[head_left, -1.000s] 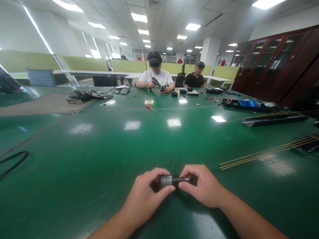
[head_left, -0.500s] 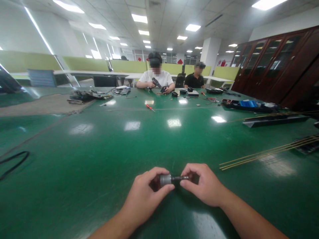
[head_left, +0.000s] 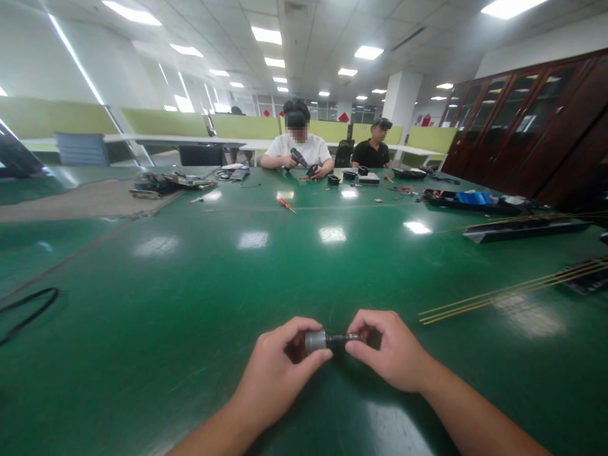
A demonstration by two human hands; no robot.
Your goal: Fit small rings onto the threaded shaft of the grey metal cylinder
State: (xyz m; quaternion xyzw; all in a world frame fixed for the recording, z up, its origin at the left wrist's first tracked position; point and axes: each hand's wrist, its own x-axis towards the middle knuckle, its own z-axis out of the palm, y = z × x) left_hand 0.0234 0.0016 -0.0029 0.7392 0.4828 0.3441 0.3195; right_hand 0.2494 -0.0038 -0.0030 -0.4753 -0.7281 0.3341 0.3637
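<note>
A metal part with a short grey cylinder and a thin dark shaft lies level between my hands, just above or on the green table. My left hand is closed around the cylinder, thumb below and fingers curled over its left side. At the other end, my right hand pinches the tip of the shaft between thumb and fingers. My fingers cover both ends, so its exact kind cannot be told.
An orange screwdriver lies mid-table. Thin yellow rods and a black metal channel are at the right. A black cable loop lies left. Across the table, a person in white holds a power drill; another sits beside.
My right hand has shifted very slightly to the right. Both hands keep their hold on the metal part.
</note>
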